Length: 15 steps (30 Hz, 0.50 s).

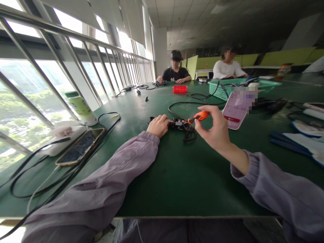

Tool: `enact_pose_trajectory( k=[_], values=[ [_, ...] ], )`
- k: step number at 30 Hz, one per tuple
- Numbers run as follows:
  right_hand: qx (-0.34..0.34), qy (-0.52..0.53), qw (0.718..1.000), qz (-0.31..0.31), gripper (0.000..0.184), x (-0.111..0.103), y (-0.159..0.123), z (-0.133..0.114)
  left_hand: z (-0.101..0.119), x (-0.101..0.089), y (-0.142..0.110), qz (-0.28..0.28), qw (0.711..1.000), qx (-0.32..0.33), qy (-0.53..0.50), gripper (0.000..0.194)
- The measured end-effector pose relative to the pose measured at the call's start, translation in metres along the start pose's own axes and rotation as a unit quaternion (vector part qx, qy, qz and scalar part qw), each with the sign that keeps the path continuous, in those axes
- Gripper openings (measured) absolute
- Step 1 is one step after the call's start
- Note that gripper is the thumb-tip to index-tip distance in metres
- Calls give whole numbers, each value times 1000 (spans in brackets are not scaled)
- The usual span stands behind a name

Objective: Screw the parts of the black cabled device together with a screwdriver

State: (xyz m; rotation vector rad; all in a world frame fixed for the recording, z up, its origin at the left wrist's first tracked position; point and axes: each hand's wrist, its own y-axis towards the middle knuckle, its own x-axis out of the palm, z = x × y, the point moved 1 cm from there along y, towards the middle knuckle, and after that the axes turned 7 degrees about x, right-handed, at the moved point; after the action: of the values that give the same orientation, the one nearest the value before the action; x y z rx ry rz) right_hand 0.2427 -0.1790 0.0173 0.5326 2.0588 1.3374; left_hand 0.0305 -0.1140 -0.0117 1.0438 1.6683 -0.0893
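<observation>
My left hand (158, 125) is closed on one end of a small black electronic assembly (178, 124) with wires, holding it down on the green table (177, 175). My right hand (214, 130) pinches an orange-handled screwdriver (199, 116), whose tip points down-left onto the assembly. A black cable (188, 135) loops under and beyond the assembly. Both sleeves are pale purple.
A phone with a timer (236, 109) leans just right of my right hand. At left lie a phone (80, 146) on a white block, black cables and a green-capped bottle (81, 106). Farther back are a red tray (180, 89), a green basket (222, 88) and two seated people.
</observation>
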Motion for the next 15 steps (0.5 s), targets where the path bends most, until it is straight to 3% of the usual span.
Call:
enact_pose_trajectory(
  k=[6, 12, 15],
  values=[
    [7, -42, 999, -20, 7, 1, -1, 0, 1, -1, 1, -16, 1000, -12, 4, 18],
    [-15, 3, 1000, -5, 30, 0, 0, -1, 2, -2, 1, -23, 999, -26, -12, 15],
    [-8, -19, 1000, -9, 19, 0, 0, -1, 2, -3, 0, -18, 999, -29, -18, 14]
  ],
)
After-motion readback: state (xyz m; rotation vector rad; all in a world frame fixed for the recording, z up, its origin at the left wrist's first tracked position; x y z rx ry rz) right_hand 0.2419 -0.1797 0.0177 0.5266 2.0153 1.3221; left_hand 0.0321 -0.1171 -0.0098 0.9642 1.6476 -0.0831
